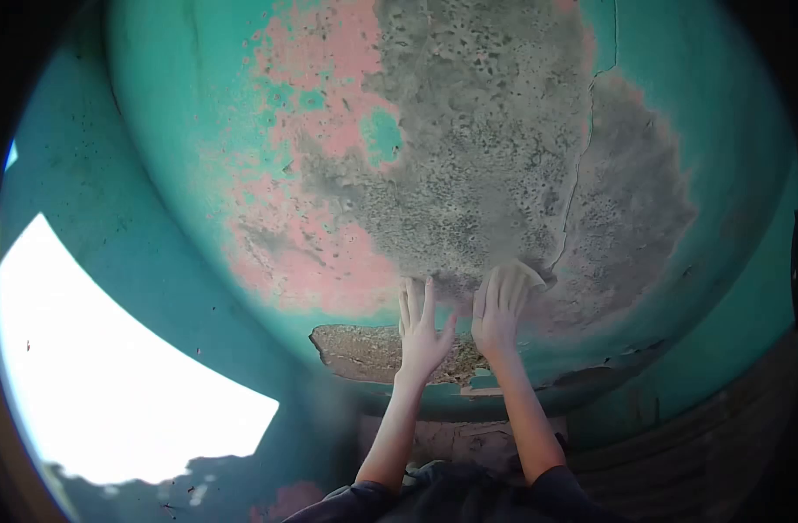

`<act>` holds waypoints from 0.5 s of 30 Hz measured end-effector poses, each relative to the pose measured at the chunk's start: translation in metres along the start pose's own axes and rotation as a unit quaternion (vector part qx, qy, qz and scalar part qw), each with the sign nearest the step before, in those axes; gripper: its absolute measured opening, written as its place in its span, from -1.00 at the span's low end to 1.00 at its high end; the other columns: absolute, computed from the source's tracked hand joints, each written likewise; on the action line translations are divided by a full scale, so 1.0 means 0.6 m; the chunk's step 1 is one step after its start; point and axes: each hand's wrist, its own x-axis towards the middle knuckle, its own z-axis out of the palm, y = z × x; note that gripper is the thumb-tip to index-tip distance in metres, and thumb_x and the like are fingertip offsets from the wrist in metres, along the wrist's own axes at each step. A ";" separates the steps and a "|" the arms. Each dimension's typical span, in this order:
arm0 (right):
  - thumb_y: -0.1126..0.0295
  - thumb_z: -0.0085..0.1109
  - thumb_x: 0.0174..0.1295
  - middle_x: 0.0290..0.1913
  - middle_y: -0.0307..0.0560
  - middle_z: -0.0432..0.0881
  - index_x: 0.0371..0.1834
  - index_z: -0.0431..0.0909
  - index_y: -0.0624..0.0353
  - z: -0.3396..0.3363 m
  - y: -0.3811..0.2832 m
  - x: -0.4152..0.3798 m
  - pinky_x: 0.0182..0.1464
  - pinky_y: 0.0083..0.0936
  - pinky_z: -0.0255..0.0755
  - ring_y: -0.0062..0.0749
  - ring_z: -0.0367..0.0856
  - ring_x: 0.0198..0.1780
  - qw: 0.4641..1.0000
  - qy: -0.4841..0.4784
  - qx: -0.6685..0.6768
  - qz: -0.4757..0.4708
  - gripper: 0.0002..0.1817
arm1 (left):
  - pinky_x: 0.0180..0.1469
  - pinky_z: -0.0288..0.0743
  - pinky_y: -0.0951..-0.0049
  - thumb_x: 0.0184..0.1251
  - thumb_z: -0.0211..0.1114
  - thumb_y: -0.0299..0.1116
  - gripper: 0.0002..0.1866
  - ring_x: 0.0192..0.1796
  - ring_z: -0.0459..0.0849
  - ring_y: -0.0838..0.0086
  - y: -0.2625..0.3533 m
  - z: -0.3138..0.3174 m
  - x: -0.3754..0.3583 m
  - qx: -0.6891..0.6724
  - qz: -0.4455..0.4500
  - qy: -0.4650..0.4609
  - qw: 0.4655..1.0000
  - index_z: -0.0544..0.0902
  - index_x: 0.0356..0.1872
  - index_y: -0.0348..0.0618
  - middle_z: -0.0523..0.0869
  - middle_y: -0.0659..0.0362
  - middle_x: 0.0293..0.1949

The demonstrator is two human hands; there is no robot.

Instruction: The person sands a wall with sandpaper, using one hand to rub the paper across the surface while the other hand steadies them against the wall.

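Observation:
My left hand lies against the lower part of a worn wall, fingers stretched out and thumb apart, with nothing seen in it. Just to its right, my right hand presses a pale sheet of sandpaper against the grey area. Only a corner of the sheet shows beyond the fingers; the rest is hidden under them. Both hands look dusted with pale powder. Around them the wall shows bare grey plaster, pink patches and remaining green paint.
Below my hands, a broken strip exposes rough brown material. A crack runs down the wall to the right of the middle. Bright sunlight falls on the green surface at left. Dark slatted boards lie at lower right.

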 end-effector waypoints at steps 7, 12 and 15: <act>0.34 0.11 0.19 0.60 0.25 -0.03 0.60 0.03 0.18 -0.108 -0.109 0.154 0.53 0.30 -0.24 0.38 -0.17 0.60 0.993 0.050 -0.062 -0.092 -0.14 | 0.48 -0.03 -0.22 0.41 0.23 -0.12 -0.15 0.55 -0.11 -0.39 -0.051 -0.040 -0.002 -0.028 -0.046 -0.005 0.999 -0.01 0.62 0.12 -0.10 -0.21 0.59; 0.30 0.10 0.19 0.61 0.25 -0.03 0.60 0.04 0.16 0.037 -0.126 0.014 0.52 0.29 -0.22 0.36 -0.14 0.60 0.998 -0.006 -0.028 -0.061 -0.15 | 0.50 -0.04 -0.20 0.42 0.22 -0.11 -0.19 0.55 -0.11 -0.39 -0.065 -0.084 0.006 -0.004 -0.053 0.002 0.999 0.05 0.61 0.10 -0.12 -0.27 0.58; 0.30 0.10 0.18 0.61 0.23 -0.02 0.60 0.05 0.15 0.026 -0.154 0.043 0.52 0.28 -0.19 0.32 -0.11 0.60 0.996 0.001 -0.053 -0.070 -0.14 | 0.50 -0.05 -0.19 0.43 0.22 -0.11 -0.22 0.56 -0.12 -0.38 -0.082 -0.114 0.022 -0.024 -0.029 0.041 0.998 0.09 0.60 0.09 -0.13 -0.28 0.58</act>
